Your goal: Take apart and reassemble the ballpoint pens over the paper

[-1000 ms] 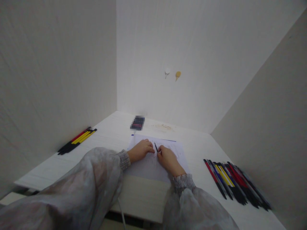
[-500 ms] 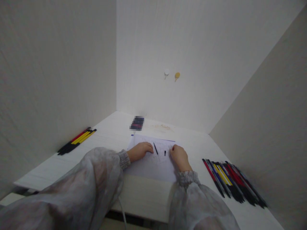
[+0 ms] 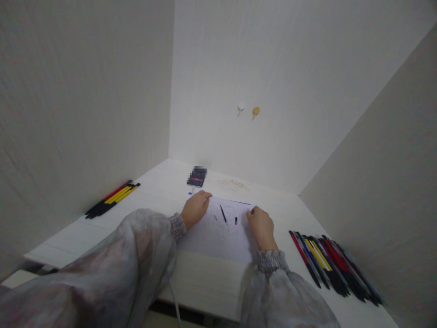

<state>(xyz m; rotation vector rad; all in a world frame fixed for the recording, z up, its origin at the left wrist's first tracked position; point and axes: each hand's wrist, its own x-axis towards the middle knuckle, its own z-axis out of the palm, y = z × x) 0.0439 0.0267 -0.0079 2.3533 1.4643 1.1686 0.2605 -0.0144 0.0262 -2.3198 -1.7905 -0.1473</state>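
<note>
A white sheet of paper [image 3: 211, 248] with faint marks lies on the table before me. My left hand [image 3: 195, 210] reaches over its upper left part, thumb and fingers drawn together at the top edge. Whatever they hold is hidden. At the upper right corner is my right hand [image 3: 261, 228], its fingers curled closed, their contents also out of sight. Between the hands lie a thin black pen part [image 3: 223, 213], a short black piece like a pen cap [image 3: 236, 221] and a tiny grey piece [image 3: 215, 217], all on the paper.
Several yellow, red and black pens [image 3: 112, 199] lie along the left wall. A larger row of coloured pens [image 3: 334, 266] lies at the right. A dark, partly blurred flat object [image 3: 197, 178] sits behind the paper. Two small hooks [image 3: 256, 110] are on the back wall.
My left hand has moved up and slightly left to the paper's top edge, uncovering the tiny grey piece. My right hand stays at the paper's corner. The view has shifted slightly.
</note>
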